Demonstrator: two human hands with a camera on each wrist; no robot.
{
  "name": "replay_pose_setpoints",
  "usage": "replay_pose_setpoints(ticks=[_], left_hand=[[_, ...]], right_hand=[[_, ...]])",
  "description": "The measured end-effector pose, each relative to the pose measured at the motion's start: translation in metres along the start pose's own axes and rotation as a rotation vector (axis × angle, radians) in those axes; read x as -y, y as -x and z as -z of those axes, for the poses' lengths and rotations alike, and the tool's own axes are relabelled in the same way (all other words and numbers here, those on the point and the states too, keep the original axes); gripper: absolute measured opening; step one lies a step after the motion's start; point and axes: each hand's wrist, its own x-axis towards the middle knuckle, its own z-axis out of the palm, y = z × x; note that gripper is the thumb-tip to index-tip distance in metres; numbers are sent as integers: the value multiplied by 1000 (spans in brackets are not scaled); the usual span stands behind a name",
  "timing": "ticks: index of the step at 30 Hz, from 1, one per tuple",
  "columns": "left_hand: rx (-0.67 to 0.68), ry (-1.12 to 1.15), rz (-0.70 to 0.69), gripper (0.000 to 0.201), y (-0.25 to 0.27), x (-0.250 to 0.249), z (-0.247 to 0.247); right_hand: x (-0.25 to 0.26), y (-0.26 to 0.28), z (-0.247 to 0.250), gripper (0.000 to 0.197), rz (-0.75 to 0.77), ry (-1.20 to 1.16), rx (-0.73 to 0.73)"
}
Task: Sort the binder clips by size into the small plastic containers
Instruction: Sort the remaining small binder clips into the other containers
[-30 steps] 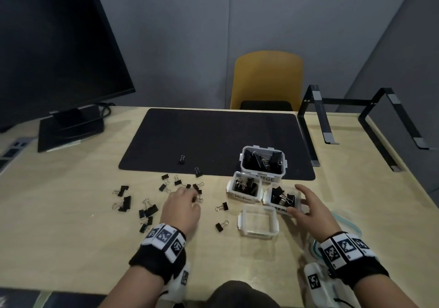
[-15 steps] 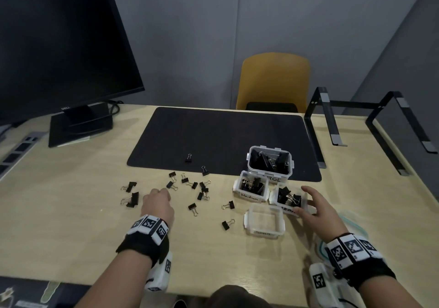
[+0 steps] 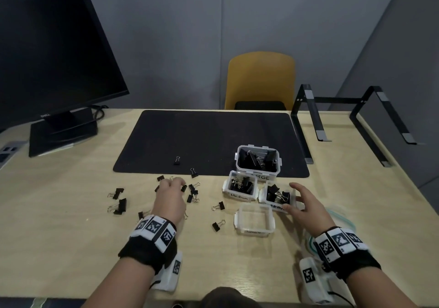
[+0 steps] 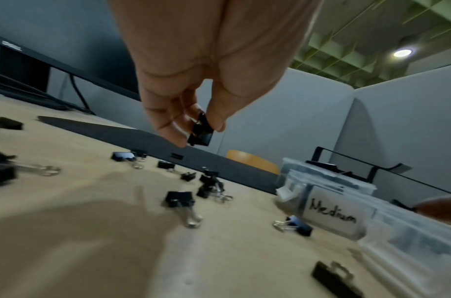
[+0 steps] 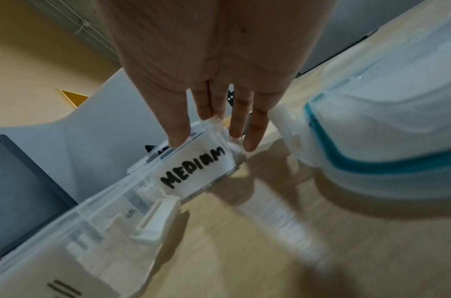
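Observation:
My left hand (image 3: 177, 184) hovers over the scattered black binder clips and pinches a small binder clip (image 4: 202, 136) between thumb and fingertips (image 4: 177, 139), just above the table. Several loose clips (image 3: 120, 206) lie around it. My right hand (image 3: 293, 197) rests with straight fingers (image 5: 179, 137) against the right "Medium" container (image 5: 198, 167), which holds clips. Beside it stand another "Medium" container (image 3: 238, 196), the "Large" container (image 3: 261, 177) behind, and an empty small container (image 3: 254, 232) in front.
A black desk mat (image 3: 209, 136) with one clip (image 3: 177, 160) on it lies behind the clips. A monitor (image 3: 54, 58) stands at the far left and a black laptop stand (image 3: 308, 122) at the far right. Container lids with a teal seal (image 5: 372, 141) sit by my right wrist.
My left hand moved from the left-hand clips to the right and forward, and now holds a small clip off the table. My right hand stayed on the medium container.

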Motion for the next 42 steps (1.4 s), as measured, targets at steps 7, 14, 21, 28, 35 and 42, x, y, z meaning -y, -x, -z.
replay_pose_setpoints(ticks=[7,14,21,28,35,42], left_hand=[[64,160,-193,34,2,-39,-13],[125,308,-250,31,-3,-70,-24],[131,339,-263,32,-14,-83,-30],[139,374,-223,33,-22,-83,-32],[129,347,-227,28,-27,-85,-40],[94,139,-289,23,-33,-80,-44]], right_hand=[[1,0,0,64,3,-3,13],[-1,-1,1,64,32,-3,23],[-3,-2,2,63,46,-1,30],[-3,-1,1,63,44,-13,26],[-5,-1,1,62,47,-17,21],[-4,0,1,62,42,-31,24]])
